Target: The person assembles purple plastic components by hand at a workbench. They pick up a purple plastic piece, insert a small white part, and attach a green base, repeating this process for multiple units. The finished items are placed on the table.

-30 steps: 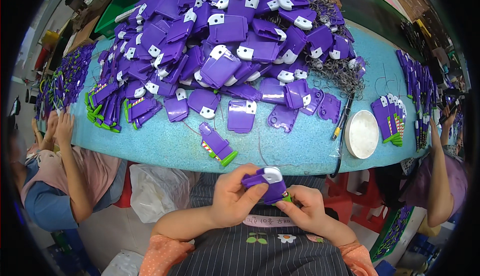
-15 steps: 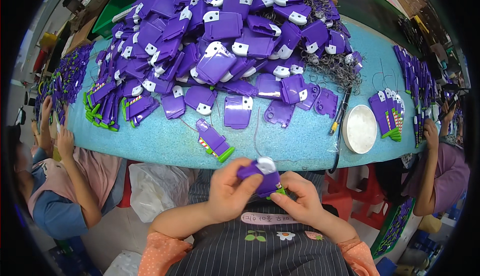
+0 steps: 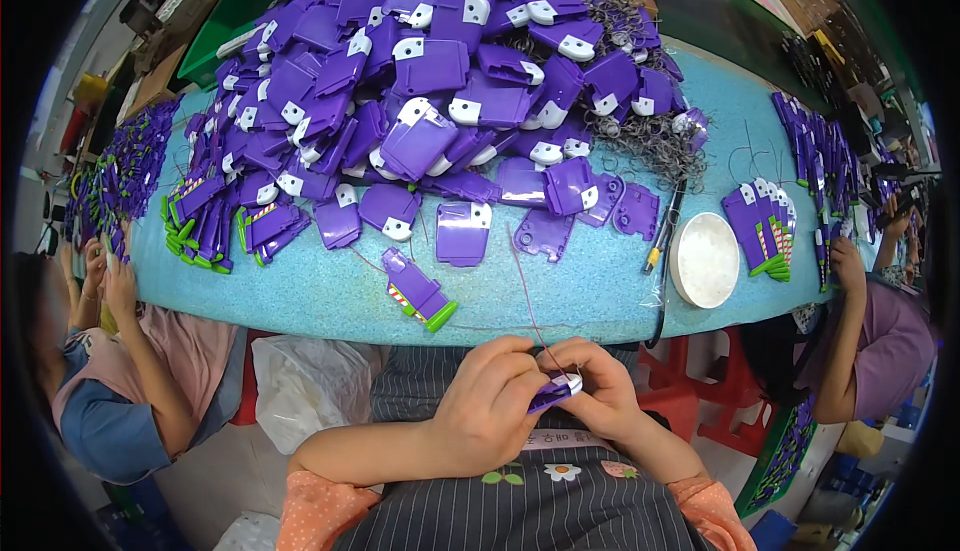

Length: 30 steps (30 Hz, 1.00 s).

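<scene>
Just past the table's near edge, my left hand (image 3: 487, 398) is closed on a purple plastic part with a white end (image 3: 553, 395), tilted and mostly hidden by fingers. My right hand (image 3: 600, 391) pinches the same part from the other side, fingertips meeting near its white end. A thin reddish wire (image 3: 523, 281) runs from between my fingers up over the tabletop. Nearest on the table lies a purple piece with a green end and a red-and-white striped edge (image 3: 418, 291). Beyond it rest single purple shells (image 3: 462, 234).
A large heap of purple-and-white shells (image 3: 430, 66) covers the back of the blue table (image 3: 330, 296). Coiled wires (image 3: 660, 141) lie beside it. To the right are a white round dish (image 3: 705, 261), a black cable (image 3: 664, 251) and fanned pieces (image 3: 760, 231). Co-workers sit at both sides.
Both hands have drawn closer together and slightly nearer to me. The held part has turned: its white end now points toward my right hand, its green end out of sight. The camera view shifted slightly.
</scene>
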Tool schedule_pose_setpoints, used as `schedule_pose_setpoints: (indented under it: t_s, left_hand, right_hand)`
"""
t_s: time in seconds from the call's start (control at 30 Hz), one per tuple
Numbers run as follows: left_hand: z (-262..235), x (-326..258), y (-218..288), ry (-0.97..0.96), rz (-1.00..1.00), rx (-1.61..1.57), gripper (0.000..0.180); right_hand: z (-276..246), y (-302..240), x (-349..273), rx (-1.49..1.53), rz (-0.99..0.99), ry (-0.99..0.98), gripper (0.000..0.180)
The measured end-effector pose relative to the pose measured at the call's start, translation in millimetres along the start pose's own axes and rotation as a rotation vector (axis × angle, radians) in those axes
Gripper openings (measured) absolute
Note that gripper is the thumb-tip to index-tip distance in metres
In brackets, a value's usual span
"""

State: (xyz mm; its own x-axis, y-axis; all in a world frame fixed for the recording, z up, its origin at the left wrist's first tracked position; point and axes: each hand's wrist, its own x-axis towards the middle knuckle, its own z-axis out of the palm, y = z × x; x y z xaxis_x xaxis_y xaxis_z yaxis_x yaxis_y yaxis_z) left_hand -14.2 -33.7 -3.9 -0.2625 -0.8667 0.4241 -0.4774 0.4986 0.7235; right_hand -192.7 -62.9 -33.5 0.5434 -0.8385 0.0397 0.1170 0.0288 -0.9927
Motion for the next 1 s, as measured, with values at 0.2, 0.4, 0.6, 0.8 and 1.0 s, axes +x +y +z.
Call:
schedule_pose_setpoints:
  t_s: [0.2, 0.4, 0.6, 0.8, 1.0]
  left_hand:
    - [0, 9, 1, -0.152, -0.011, -0.095, 0.048]
    - [-13, 86, -31, -0.083, 0.078, 0.342, 0.061]
    - [17, 132, -75, -0.250, 0.257, 0.870, 0.042]
    - [-11, 120, -66, -0.156, 0.215, 0.555, 0.024]
    - [-14, 42, -38, -0.046, -0.710, -1.072, 0.031]
  right_hand:
    - [-11, -3, -17, -0.036, -0.088, 0.088, 0.018]
    - [-93, -76, -32, -0.406, -0.167, 0.698, 0.016]
    - [-212, -89, 29, -0.857, -0.140, 0.783, 0.013]
    - [-236, -46, 44, -1.549, -0.178, 0.628, 0.024]
    - [-187, -57, 38, -1.407, -0.249, 0.891, 0.036]
